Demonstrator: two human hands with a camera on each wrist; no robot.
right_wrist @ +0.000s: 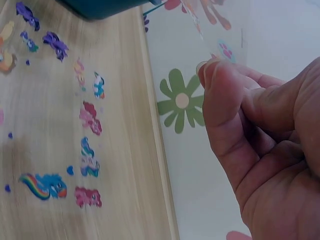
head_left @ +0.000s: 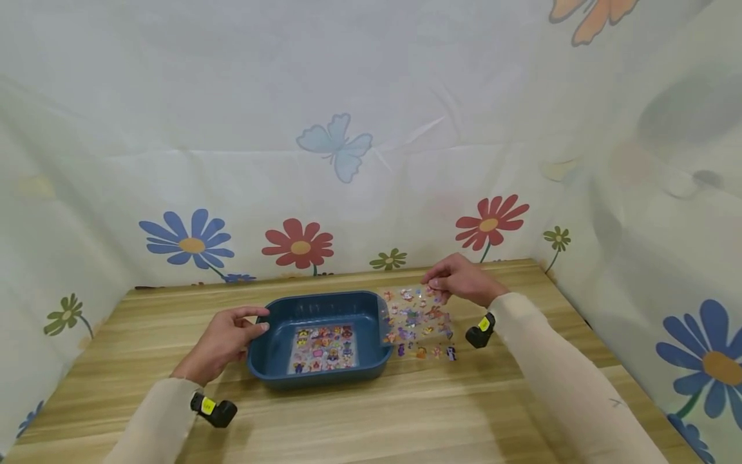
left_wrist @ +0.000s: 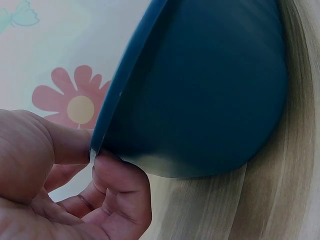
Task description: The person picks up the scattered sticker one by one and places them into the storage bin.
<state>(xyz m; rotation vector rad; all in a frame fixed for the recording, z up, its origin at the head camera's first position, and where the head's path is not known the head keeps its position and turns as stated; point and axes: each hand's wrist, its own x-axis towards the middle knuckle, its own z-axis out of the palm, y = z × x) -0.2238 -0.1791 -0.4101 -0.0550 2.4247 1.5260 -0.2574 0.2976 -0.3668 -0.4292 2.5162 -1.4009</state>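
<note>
At its left end my left hand [head_left: 223, 338] pinches the rim of a dark blue rectangular basin [head_left: 324, 381], thumb and fingers on either side of the edge in the left wrist view. My right hand [head_left: 464, 280] holds a clear sticker sheet [head_left: 413, 316] by its far right corner, between thumb and fingertips. The held sheet's left edge overlaps the basin's right rim in the head view. Below it, a second clear sheet with small pony stickers [right_wrist: 90, 117] lies on the table. Inside the basin, flat on its bottom, is another sheet of colourful cartoon stickers [head_left: 324, 350].
The light wood table [head_left: 359, 425] carries the basin left of its middle. A white cloth backdrop [head_left: 406, 193] printed with flowers and butterflies hangs behind the far edge and along both sides. A small black camera is strapped to each wrist.
</note>
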